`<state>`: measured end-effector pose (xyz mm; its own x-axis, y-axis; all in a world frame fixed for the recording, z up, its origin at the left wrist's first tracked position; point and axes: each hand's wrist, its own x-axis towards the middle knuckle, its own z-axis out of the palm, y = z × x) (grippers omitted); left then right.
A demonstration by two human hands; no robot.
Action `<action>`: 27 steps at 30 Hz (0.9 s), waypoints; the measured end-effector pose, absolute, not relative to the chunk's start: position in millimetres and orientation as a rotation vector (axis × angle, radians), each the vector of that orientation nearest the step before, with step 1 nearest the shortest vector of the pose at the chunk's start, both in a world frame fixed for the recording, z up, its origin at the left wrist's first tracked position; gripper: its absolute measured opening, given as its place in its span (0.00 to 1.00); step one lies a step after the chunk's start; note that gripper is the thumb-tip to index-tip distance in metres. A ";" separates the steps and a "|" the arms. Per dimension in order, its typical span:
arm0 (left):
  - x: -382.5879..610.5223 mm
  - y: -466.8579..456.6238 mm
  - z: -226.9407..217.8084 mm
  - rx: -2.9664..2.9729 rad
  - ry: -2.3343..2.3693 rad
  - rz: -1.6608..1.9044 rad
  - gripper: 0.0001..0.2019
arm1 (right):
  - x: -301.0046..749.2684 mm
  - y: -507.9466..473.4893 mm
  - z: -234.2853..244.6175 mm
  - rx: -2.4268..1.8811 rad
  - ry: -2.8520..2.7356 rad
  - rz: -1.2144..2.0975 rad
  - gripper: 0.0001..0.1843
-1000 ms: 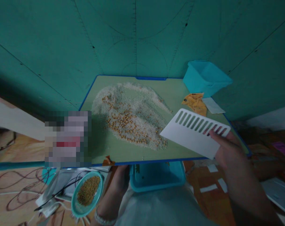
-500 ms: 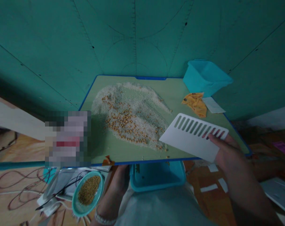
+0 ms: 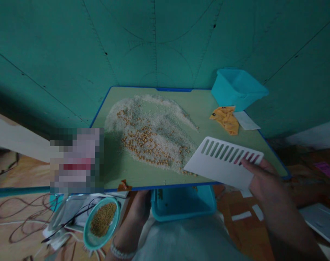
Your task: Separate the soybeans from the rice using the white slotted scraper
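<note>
Grain (image 3: pixel 143 139), a pile of white grains mixed with yellow beans, lies spread over the middle and left of the pale table (image 3: pixel 201 103) in my head view. Behind it rises a green wall (image 3: pixel 58 43) marked with thin lines. On the table's far right stands a turquoise tub (image 3: pixel 224 90), with an orange cloth (image 3: pixel 227 121) and a white paper (image 3: pixel 247 121) just nearer. Down on the left I see a round basin (image 3: pixel 86 232) of brownish grains and tangled cables (image 3: pixel 25 210). A patch at the table's left is blurred out.

The pile lies beyond both hands, to the left of the right hand (image 3: pixel 263 177), which grips a white slotted scraper (image 3: pixel 221 165). The scraper's left corner meets the pile's near right edge; I cannot tell whether it presses the table. My right thumb lies over the slots, fingers underneath. The left hand (image 3: pixel 141 206) is low against the left side of a near blue tub (image 3: pixel 183 219); its fingers are hidden, so I cannot tell its grip.
</note>
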<state>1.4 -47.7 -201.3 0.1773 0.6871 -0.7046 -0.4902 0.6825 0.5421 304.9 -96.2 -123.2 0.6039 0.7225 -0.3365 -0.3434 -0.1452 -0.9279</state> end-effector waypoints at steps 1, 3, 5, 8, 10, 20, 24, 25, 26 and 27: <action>1.3 -47.7 -201.3 0.212 1.115 0.846 0.07 | 304.7 -96.6 -123.8 -1.439 -0.349 0.958 0.17; 1.4 -47.6 -200.8 0.217 1.120 0.857 0.07 | 303.8 -97.4 -124.1 -1.440 -0.364 0.971 0.15; 1.9 -47.3 -200.3 0.220 1.126 0.863 0.07 | 303.2 -98.1 -123.5 -1.447 -0.370 0.981 0.15; 2.6 -47.2 -199.9 0.221 1.136 0.867 0.07 | 303.0 -99.3 -123.0 -1.462 -0.356 0.973 0.17; 3.0 -47.7 -199.8 0.220 1.141 0.867 0.08 | 303.2 -100.2 -123.6 -1.472 -0.346 0.961 0.16; 7.4 -47.0 -196.8 0.213 1.132 0.817 0.10 | 298.6 -102.8 -121.8 -1.461 -0.412 0.952 0.14; 9.9 -46.4 -196.6 0.216 1.128 0.817 0.12 | 298.0 -102.7 -122.2 -1.455 -0.374 0.968 0.17; 10.5 -46.3 -196.9 0.217 1.124 0.816 0.12 | 298.1 -102.9 -122.6 -1.462 -0.361 0.980 0.17; 11.1 -46.1 -197.3 0.217 1.119 0.812 0.12 | 298.0 -103.1 -122.8 -1.466 -0.353 0.991 0.16; 11.5 -45.9 -197.8 0.218 1.115 0.806 0.12 | 297.5 -103.3 -123.0 -1.467 -0.353 1.001 0.16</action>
<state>11.5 -45.9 -197.8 0.1973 0.6725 -0.7133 -0.4661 0.7045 0.5352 297.5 -103.3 -123.0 0.5747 0.7324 -0.3652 -0.3416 -0.1909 -0.9203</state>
